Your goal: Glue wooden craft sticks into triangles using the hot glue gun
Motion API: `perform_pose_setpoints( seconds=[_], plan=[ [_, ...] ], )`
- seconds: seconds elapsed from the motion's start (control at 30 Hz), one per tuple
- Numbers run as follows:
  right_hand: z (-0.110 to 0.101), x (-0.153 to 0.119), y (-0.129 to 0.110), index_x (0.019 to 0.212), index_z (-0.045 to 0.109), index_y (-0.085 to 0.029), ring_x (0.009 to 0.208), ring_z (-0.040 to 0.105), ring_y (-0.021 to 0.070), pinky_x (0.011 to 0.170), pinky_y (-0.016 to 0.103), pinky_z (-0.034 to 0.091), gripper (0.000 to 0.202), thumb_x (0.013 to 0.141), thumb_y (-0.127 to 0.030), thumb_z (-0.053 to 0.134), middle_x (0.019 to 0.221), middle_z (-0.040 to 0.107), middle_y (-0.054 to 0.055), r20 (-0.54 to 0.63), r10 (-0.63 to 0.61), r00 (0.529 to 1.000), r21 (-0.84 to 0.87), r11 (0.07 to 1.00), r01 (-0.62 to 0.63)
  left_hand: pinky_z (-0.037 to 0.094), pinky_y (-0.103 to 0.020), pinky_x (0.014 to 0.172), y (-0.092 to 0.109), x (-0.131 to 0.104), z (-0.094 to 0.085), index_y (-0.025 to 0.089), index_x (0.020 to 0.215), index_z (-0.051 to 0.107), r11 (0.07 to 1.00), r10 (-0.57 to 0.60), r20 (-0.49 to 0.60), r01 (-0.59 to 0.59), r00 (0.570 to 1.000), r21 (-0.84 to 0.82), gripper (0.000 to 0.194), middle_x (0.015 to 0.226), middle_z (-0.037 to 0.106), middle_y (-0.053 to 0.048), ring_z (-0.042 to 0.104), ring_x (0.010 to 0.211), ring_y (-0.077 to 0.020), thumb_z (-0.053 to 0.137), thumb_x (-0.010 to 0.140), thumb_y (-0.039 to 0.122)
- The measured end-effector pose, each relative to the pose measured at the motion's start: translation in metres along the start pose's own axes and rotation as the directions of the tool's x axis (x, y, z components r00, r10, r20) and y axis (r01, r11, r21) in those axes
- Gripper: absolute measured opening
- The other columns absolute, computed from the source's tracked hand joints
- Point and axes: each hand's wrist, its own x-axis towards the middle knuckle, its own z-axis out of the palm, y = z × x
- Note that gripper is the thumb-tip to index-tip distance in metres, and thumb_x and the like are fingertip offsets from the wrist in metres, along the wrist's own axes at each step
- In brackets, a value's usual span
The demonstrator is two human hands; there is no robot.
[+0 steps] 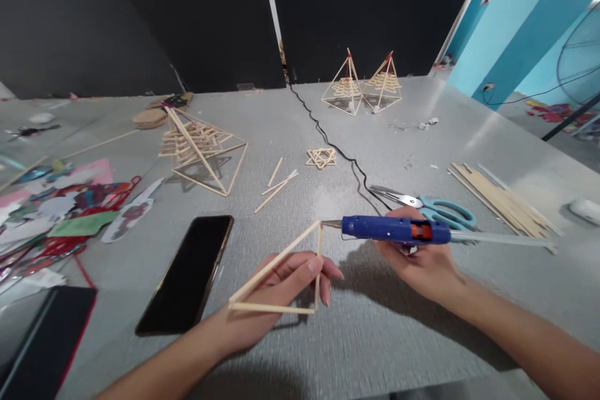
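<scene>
My left hand (285, 287) grips a triangle of thin wooden sticks (274, 272), thumb pressed on its right side. In my right hand (417, 256) is a blue hot glue gun (394, 229) with a clear glue stick poking out of its back end. The gun's metal nozzle points left and meets the triangle's top corner, or comes very close to it. Just behind my right hand lie scissors with light blue handles (450, 212). A black phone (190, 272) rests on the floor left of my left hand.
Beyond my hands lie a small stick star (321, 157) and several loose sticks (279, 182). Stick pyramids stand at left (201, 150) and far back (347, 87). A black cord (319, 128) runs back. Wooden strips (501, 200) lie right; paper scraps (70, 212) left.
</scene>
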Motion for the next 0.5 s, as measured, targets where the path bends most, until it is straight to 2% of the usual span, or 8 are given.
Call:
perform_pose_setpoints(
  seconds=[0.33, 0.5],
  plan=[
    [-0.0031, -0.0049, 0.0075, 0.096, 0.064, -0.026, 0.052, 0.053, 0.0113, 0.049, 0.024, 0.044, 0.012, 0.089, -0.022, 0.073, 0.068, 0.063, -0.006, 0.084, 0.071, 0.994, -0.069, 0.996, -0.065, 0.043, -0.026, 0.072, -0.0006, 0.0013, 0.0, 0.022, 0.1, 0.086, 0.999, 0.028, -0.001, -0.028, 1.0, -0.015, 0.053, 0.073, 0.07, -0.001, 0.06, 0.073, -0.0136, 0.072, 0.098, 0.073],
    [-0.0034, -0.0052, 0.0088, 0.095, 0.065, -0.026, 0.052, 0.052, 0.0119, 0.049, 0.025, 0.044, 0.014, 0.088, -0.025, 0.076, 0.068, 0.061, -0.006, 0.029, 0.053, 0.998, -0.084, 0.995, -0.05, 0.043, -0.026, 0.071, -0.003, 0.0014, -0.0015, 0.022, 0.103, 0.086, 0.998, -0.002, 0.013, 0.002, 1.0, -0.062, 0.056, 0.071, 0.069, -0.001, 0.061, 0.07, -0.0138, 0.071, 0.098, 0.075]
  ],
)
